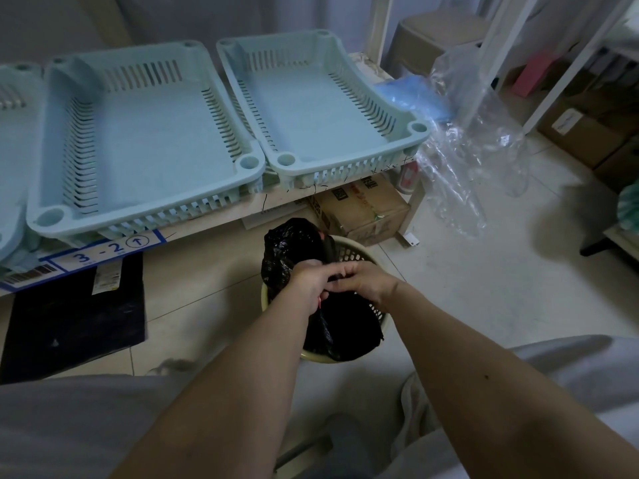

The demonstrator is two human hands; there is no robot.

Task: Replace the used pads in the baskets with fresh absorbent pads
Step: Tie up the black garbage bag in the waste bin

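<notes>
Both hands are down at the waste bin (359, 259) on the floor, and the black bin liner (294, 247) is being worked on: the left hand (309, 281) is curled into the plastic, with a fold gripped between fingers and palm, while the right hand (366, 281) is curled over the bunched top just beside it, its fingertips (340, 271) touching the left hand's knuckles. The liner is bulging beyond the fingers and hangs over the bin's rim below the wrists, so a tying or closing of the bag is judged to be in hand. Up beyond the fingers, on the low shelf, the middle basket (52, 216) and the right basket (418, 127) are seen bare, with no pad showing on either floor; a third basket (14, 98) is cut by the left edge and its state cannot be told. So the removal step is judged done for at least two baskets, and the laying of fresh pads is not yet begun. To the right of the fingers and farther off, a blue stack (411, 95) in clear plastic wrap (477, 143) is seen, possibly the fresh absorbent pads, though that cannot be confirmed.
</notes>
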